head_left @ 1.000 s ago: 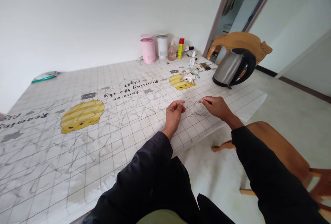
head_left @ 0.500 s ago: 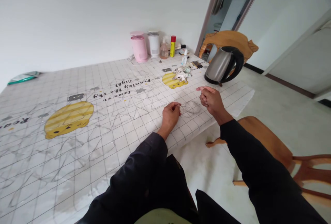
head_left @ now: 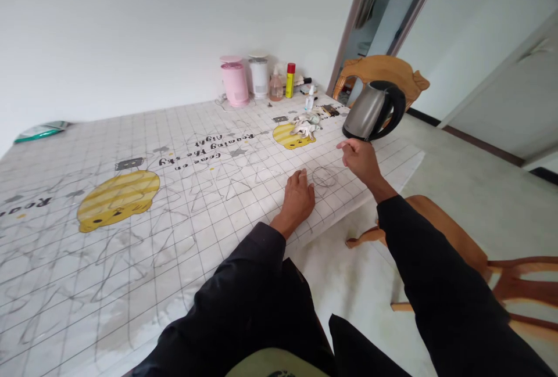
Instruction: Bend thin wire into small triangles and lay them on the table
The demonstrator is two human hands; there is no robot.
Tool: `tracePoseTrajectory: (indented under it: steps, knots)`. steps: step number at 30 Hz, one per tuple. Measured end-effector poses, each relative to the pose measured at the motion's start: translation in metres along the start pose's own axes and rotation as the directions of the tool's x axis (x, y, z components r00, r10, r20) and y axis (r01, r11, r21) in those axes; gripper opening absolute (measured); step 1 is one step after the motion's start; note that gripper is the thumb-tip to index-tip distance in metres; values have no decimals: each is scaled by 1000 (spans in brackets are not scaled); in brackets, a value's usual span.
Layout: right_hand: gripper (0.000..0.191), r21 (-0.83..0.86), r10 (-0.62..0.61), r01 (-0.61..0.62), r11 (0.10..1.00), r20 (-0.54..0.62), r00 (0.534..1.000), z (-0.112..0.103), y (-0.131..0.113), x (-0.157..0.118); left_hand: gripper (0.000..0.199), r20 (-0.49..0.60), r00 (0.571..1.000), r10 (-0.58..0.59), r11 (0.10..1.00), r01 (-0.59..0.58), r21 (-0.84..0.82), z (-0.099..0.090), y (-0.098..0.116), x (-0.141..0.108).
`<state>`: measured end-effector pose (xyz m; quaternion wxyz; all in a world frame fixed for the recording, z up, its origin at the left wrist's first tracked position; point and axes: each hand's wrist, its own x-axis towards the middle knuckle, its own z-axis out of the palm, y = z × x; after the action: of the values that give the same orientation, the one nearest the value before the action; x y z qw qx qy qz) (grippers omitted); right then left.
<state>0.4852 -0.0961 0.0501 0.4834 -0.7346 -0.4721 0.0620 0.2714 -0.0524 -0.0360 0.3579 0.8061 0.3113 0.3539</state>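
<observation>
My left hand (head_left: 299,196) lies palm down on the checked tablecloth (head_left: 257,217), its fingers stretched forward and slightly apart. Just right of its fingertips is a loose coil of thin grey wire (head_left: 325,177). Above the cloth, beyond the coil, my right hand (head_left: 361,160) has its index finger pointing left and the other fingers curled in. Whatever those curled fingers may hold is hidden. Thin grey wire-like outlines (head_left: 239,190), some triangular, spread over the cloth to the left.
A steel kettle (head_left: 368,111) stands just beyond my right hand. White gloves (head_left: 306,125) lie farther back, near a small spray bottle (head_left: 310,99). Along the wall are a pink canister (head_left: 235,83), a white canister (head_left: 258,78) and a yellow can (head_left: 290,82). Wooden chairs (head_left: 440,232) stand at the right.
My left hand has gone from a pinch to lying flat with its fingers extended, slightly to the right. My right hand has turned a little and stays near the kettle.
</observation>
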Motion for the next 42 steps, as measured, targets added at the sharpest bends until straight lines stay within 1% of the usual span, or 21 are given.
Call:
tracePoseTrajectory:
  steps: [1,3,6,9,11,13,16,18,20,22,23,24,26,28,29,31,32,34,37,39,42]
  knots:
    - [31,-73,-43,45,996,35,998,-2,-2,-3,57,14,999,49,995,-50,84,0,1,-3]
    - [32,-135,-87,97,986,75,993,-6,-6,-6,60,55,990,131,973,-139,185,0,3,-9]
    - [31,-143,-62,69,987,50,997,-11,-11,-3,63,148,969,200,949,-229,217,-1,3,-14]
    - [21,-29,93,-91,995,57,994,-10,-13,3,71,220,946,240,935,-286,212,-2,2,-17]
    - [16,72,202,-212,975,123,971,-5,-11,3,78,242,933,266,927,-317,201,-1,1,-18]
    - [16,137,269,-296,945,186,945,4,-8,-1,83,252,924,287,919,-340,199,-1,0,-19]
    - [18,226,318,-369,901,230,920,19,-3,-12,83,280,915,290,903,-359,238,-1,-1,-20]
    - [20,309,322,-377,873,215,922,26,-2,-18,78,313,909,275,887,-366,282,0,-2,-21]
    - [21,395,306,-350,849,172,936,30,-2,-23,74,334,905,265,875,-371,311,1,-1,-21]
    - [23,470,283,-308,827,125,951,30,-6,-24,77,305,913,271,878,-364,311,0,2,-20]
    - [23,502,272,-285,816,102,957,30,-9,-25,78,260,923,283,886,-355,297,-1,4,-20]
    - [23,530,261,-262,807,79,962,29,-14,-25,77,188,936,298,899,-342,274,-2,6,-19]
    - [24,576,236,-213,789,36,971,30,-25,-28,70,-8,953,302,933,-294,208,-7,12,-18]
    - [25,635,212,-164,755,0,977,34,-40,-34,56,-169,955,243,968,-228,102,-15,18,-20]
    - [26,672,203,-141,727,-14,979,38,-49,-39,50,-206,961,182,983,-182,20,-21,22,-22]
    - [27,740,191,-116,662,-17,982,49,-68,-52,44,-187,982,21,978,-59,-201,-33,29,-30]
    - [28,765,187,-111,634,-12,982,57,-78,-60,44,-152,986,-64,945,11,-326,-40,32,-34]
    - [29,805,171,-116,582,19,985,73,-97,-78,46,-98,977,-191,834,109,-541,-56,37,-45]
    - [30,846,121,-147,513,98,988,98,-119,-106,41,-121,949,-291,700,125,-703,-87,38,-63]
    - [30,845,79,-180,503,162,984,111,-128,-123,37,-169,920,-354,659,117,-743,-110,34,-78]
    - [31,811,25,-252,528,282,959,128,-137,-146,35,-221,873,-435,616,109,-781,-144,25,-105]
